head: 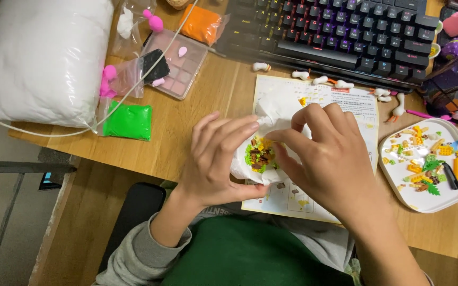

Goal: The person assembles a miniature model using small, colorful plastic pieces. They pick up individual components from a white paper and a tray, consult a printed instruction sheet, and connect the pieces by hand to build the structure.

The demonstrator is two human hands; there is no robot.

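We find both hands at the near edge of the wooden desk (229,100), working together on a white plastic bag (271,114) of small building bricks (260,154) in green, brown and yellow. The left hand (216,159) cups the bag's left side, fingers curled around it in a loose grasp. The right hand (327,156) pinches the bag's upper fold between thumb and forefinger. The bag lies on a printed instruction sheet (356,111), which overhangs the near edge slightly.

At the desk's right edge sits a white tray (393,180) holding loose orange, yellow and green pieces. A black keyboard (335,32) runs along the far edge, with small white pieces (319,79) scattered just before it. Toward the left edge we note a green packet (128,121), a compartmented clear box (178,66), an orange packet (201,24) and a large white stuffed bag (46,58). The purple and pink items at the far right corner appear to be toys, though the view cuts them off.
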